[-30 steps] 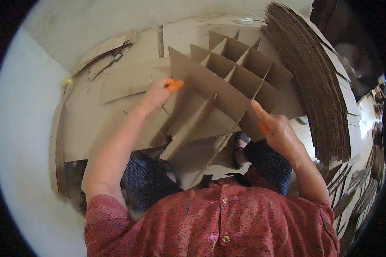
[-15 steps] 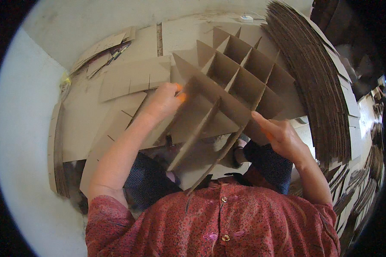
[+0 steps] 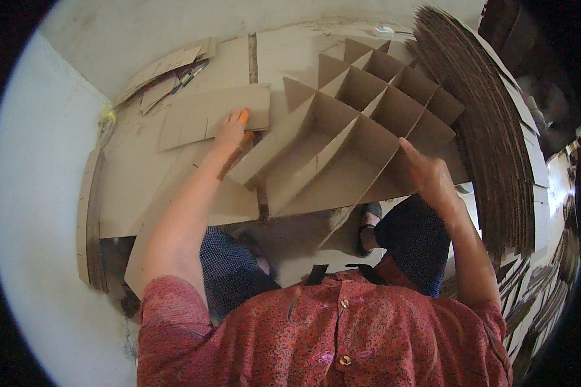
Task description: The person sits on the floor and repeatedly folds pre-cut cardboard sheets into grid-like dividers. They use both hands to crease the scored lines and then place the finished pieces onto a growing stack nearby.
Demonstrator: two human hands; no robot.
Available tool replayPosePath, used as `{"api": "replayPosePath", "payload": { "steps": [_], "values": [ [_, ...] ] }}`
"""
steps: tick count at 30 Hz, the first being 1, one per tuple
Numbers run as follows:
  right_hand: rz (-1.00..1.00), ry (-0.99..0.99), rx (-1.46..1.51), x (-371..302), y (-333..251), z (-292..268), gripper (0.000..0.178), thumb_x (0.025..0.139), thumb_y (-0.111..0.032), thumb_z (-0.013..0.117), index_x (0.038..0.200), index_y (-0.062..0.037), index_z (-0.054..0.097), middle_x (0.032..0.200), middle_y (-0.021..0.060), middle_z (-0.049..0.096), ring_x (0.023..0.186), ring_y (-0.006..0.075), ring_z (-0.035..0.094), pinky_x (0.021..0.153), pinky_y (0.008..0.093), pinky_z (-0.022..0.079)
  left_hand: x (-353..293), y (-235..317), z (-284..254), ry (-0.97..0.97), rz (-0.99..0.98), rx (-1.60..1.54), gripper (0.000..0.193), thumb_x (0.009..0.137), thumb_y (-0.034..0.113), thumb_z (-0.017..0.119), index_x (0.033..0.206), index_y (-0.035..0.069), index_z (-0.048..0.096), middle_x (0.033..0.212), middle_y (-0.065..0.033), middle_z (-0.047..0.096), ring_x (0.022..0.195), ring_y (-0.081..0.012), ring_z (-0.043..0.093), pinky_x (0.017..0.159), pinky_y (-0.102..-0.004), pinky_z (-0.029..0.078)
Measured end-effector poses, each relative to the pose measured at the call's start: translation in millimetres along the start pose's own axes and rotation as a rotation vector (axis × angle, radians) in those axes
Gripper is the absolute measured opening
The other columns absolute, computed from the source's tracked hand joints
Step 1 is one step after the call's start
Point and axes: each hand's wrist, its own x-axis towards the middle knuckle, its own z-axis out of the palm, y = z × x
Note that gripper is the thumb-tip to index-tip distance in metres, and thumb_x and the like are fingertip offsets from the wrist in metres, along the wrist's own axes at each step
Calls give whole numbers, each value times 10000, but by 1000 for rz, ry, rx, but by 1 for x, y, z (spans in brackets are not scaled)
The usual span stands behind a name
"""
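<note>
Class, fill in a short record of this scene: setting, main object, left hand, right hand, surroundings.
Setting: person seated over a floor strewn with cardboard
Main object: cardboard divider grid, slotted strips forming open cells
Left hand: resting on a flat slotted cardboard strip, beside the grid
Right hand: gripping the grid's near right edge
Surroundings: tall stack of cardboard sheets on the right

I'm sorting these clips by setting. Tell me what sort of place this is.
Probably a small cardboard packaging workshop, worked on the floor. The hands hold a slotted cardboard divider grid, a tall stack of cardboard sheets stands to the right, and loose slotted strips lie about.
</note>
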Motion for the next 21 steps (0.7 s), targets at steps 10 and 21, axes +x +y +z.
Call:
{"api": "replayPosePath", "payload": {
  "steps": [10, 21],
  "values": [
    [16, 151, -89, -2, -15, -5, 532, 839, -74, 606, 1348, -96, 452, 987, 217, 637, 924, 382, 618, 778, 419, 501, 9, -58, -30, -77, -476, -479, 248, 861, 272, 629, 996, 82, 710, 729, -82, 656, 653, -197, 593, 581, -308, 440],
    [455, 87, 1577, 28, -98, -21, 393, 904, -201, 609, 1186, 63, 542, 1029, 123, 653, 917, 178, 638, 784, 323, 528, -19, 154, -174, 203, 528, -759, 405, 809, -14, 534, 1209, 39, 573, 1251, -151, 567, 1170, -291, 541, 1006, -368, 437]
  ]
}}
